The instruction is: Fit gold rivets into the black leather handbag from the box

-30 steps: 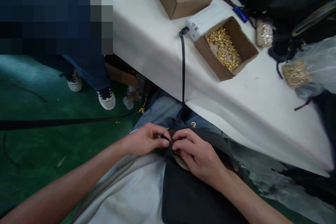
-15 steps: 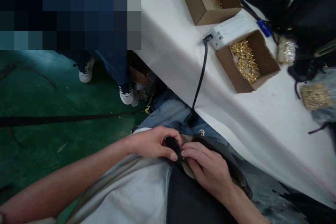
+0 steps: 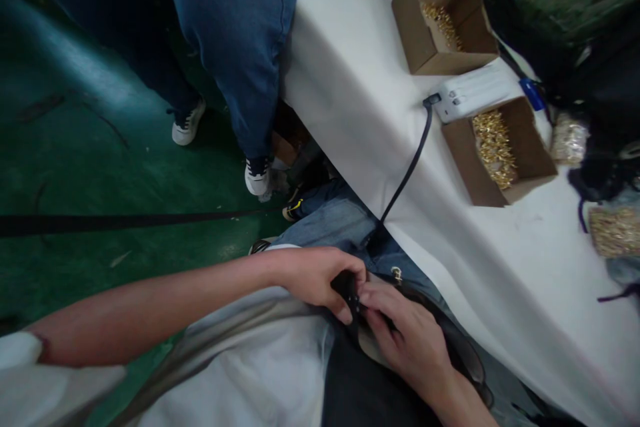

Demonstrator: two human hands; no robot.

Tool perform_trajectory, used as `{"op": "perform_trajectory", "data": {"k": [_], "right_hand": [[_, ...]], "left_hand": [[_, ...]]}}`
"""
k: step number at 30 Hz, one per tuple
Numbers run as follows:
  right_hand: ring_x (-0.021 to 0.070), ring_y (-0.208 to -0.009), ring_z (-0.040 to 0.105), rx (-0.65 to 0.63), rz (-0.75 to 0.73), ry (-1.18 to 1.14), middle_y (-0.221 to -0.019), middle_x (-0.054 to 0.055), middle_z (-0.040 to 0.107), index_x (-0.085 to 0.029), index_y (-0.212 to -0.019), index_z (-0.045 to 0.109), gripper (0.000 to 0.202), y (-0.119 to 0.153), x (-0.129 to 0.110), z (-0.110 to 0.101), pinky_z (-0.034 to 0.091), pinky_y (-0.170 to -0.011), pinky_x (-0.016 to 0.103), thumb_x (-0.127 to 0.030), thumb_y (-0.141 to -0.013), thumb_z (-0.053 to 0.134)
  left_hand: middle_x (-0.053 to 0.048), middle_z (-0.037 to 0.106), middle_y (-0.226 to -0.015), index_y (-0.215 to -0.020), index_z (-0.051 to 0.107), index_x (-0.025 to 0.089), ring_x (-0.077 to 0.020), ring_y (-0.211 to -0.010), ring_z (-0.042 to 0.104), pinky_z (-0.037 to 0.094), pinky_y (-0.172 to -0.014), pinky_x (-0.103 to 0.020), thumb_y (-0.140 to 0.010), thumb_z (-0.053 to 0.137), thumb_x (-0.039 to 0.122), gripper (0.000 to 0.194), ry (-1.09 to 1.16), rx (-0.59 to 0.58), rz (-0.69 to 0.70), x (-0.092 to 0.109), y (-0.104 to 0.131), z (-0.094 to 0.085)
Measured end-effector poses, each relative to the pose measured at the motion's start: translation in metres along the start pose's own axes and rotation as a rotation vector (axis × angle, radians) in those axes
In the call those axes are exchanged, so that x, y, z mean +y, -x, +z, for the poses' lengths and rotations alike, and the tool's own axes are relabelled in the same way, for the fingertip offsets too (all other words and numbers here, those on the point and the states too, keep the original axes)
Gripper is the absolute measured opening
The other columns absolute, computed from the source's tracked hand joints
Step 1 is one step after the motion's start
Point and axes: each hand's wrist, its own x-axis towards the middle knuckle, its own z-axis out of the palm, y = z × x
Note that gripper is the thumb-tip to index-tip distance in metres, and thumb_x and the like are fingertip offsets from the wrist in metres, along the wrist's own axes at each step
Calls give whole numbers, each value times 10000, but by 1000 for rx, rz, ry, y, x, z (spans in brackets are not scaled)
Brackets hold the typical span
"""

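A black fabric piece (image 3: pixel 345 285) is curled in my left hand (image 3: pixel 317 280), thumb on the near side and fingers over the far side. My right hand (image 3: pixel 413 333) meets it from the right, its thumb and fingertips pinched together at the edge. Small shiny specks show there, but what the pinch holds is hidden. The piece seems to belong to a dark bag-like item (image 3: pixel 450 327) with a pale lining, lying across my lap. A gold-coloured ring (image 3: pixel 397 273) sits just beyond my right hand.
On the white-covered table (image 3: pixel 350 47) are two cardboard boxes, a far one (image 3: pixel 425 47) and a nearer one (image 3: pixel 470 160), holding small gold pieces. A white power bank (image 3: pixel 475 90) with a black cable (image 3: pixel 413 160) lies between them. Another person's legs (image 3: pixel 240 47) stand left.
The view has shifted, so the table and boxes appear further right and lower. Both hands keep their hold at the black piece, with only slight finger movement.
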Motion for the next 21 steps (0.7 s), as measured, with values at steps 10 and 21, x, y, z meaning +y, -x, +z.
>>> {"op": "perform_trajectory", "data": {"k": [10, 21], "right_hand": [[187, -1087, 807, -79, -106, 37, -1175, 112, 804, -180, -1223, 735, 296, -3, -1, -5, 644, -1005, 267, -2, -1065, 559], [165, -963, 783, -78, -10, 15, -1127, 80, 766, -218, -1137, 698, 197, -7, -5, -1, 635, -885, 240, -75, -1085, 573]], "left_hand": [[16, 706, -975, -1100, 761, 213, -168, -915, 614, 479, -813, -272, -836, 943, 322, 338, 224, -54, 72, -13, 1, -9], [-19, 708, -968, -1012, 738, 166, -135, -845, 691, 609, -789, -263, -842, 950, 533, 457, 638, -46, -40, -38, 7, -3]]}}
